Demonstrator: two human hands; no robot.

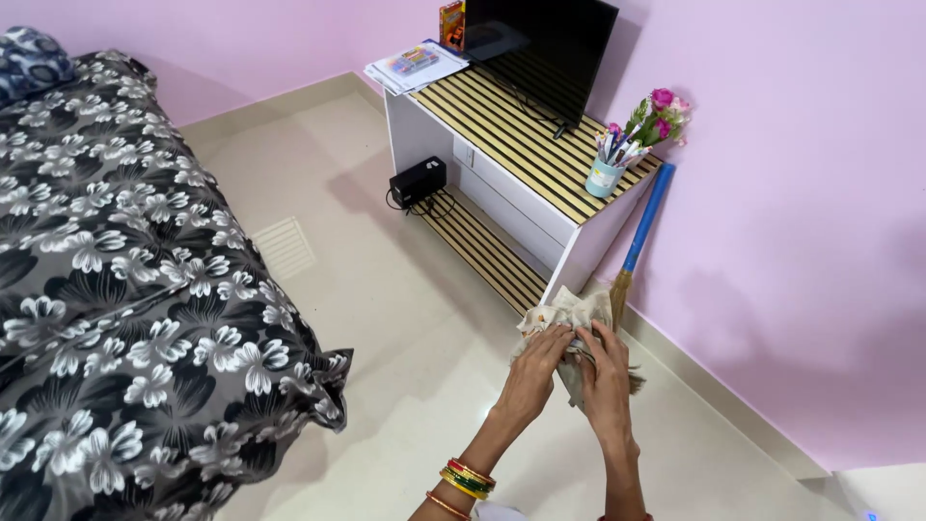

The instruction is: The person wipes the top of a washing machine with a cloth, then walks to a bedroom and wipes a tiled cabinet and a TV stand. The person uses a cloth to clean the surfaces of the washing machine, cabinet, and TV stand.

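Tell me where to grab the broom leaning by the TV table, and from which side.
Grip the blue handle on its bare middle stretch, coming from the open floor side, probably. It leans between the white table and the pink wall, so those sides are blocked. The bristles sit low, partly behind the cloth both hands hold.

We see a beige cloth (569,314), a bed (125,280) patterned with grey-and-white flowers on black, and pink walls (801,222). Our desk (526,145) is white with tan-and-black stripes; the broom (644,222) handle is blue.

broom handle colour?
Blue; the broom handle leans against the pink wall beside the desk, clearest in the head view.
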